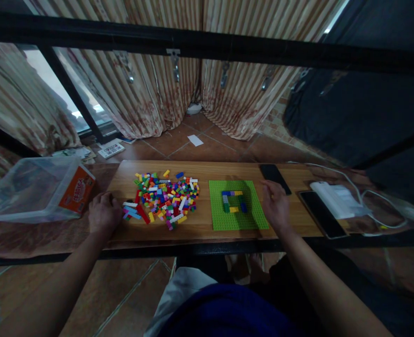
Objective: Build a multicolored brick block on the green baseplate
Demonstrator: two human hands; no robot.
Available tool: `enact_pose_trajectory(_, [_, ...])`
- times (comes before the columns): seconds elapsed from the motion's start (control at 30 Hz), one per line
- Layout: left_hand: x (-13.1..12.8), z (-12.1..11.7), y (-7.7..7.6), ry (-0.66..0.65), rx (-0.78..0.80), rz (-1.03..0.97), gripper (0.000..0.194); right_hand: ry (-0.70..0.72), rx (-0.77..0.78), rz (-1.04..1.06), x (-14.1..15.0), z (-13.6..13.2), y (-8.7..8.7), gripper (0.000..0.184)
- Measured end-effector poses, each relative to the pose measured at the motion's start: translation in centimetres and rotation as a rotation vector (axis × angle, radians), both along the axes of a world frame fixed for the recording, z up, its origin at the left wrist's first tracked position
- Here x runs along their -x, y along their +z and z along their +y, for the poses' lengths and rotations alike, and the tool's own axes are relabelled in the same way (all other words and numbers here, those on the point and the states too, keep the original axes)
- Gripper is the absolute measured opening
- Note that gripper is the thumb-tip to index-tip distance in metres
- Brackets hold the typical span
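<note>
A heap of several small coloured bricks (165,199) lies on a wooden board (200,171). To its right sits a green baseplate (252,217) carrying a small ring of blue, yellow and green bricks (233,200). My left hand (103,213) rests on the board's left end beside the heap, fingers curled under, nothing visible in them. My right hand (276,206) lies palm down at the baseplate's right edge, fingers loosely spread toward a black phone (275,178).
A clear plastic bin with an orange label (34,189) stands at the far left. At the right lie a second dark phone (322,214), a white device (329,199) and a white cable (375,199). A black bar crosses overhead; curtains hang behind.
</note>
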State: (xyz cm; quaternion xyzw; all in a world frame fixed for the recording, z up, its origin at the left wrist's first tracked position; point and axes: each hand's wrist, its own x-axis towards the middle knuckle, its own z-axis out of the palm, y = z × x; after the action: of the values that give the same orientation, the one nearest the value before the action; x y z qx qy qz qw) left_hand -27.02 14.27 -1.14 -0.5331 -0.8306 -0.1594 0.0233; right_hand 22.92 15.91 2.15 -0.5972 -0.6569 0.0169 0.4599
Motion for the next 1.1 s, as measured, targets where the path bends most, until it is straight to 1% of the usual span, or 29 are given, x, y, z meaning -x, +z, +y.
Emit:
enact_pose_trajectory(0.07, [0.0,0.0,0.0,-0.002,-0.005,0.001,0.040,-0.023,-0.034,0.007,0.7,0.8,0.8,0.037])
enact_pose_trajectory(0.17, [0.2,0.0,-0.3,0.001,-0.027,0.001,0.041,0.035,-0.026,-0.007,3.3,1.9,1.1,0.036])
enact_pose_trajectory(0.23, [0.4,0.1,-0.5,-0.002,-0.034,-0.004,0.042,0.105,-0.003,-0.026,5.5,2.6,0.6,0.037])
enact_pose_trajectory(0.3, [0.5,0.1,-0.6,-0.016,-0.039,0.003,0.043,0.172,0.012,-0.059,7.5,3.2,-0.2,0.038])
enact_pose_trajectory(0.4, [0.6,0.2,-0.8,-0.022,-0.054,0.030,0.043,0.251,0.045,-0.113,9.3,3.9,-1.7,0.039])
enact_pose_trajectory(0.5, [0.6,0.2,-1.0,-0.010,-0.064,0.033,0.044,0.292,0.081,-0.151,9.7,4.1,-2.9,0.040])
enact_pose_trajectory(0.6, [0.6,0.1,-1.1,-0.004,-0.073,0.019,0.044,0.315,0.097,-0.176,9.7,4.1,-3.6,0.041])
enact_pose_trajectory(0.83, [0.3,0.0,-1.1,-0.003,-0.085,0.011,0.042,0.384,0.138,-0.214,9.6,4.0,-3.6,0.046])
enact_pose_trajectory(1.1, [0.2,-0.1,-1.4,0.036,-0.091,0.004,0.041,0.407,0.173,-0.206,9.5,4.1,-4.3,0.053])
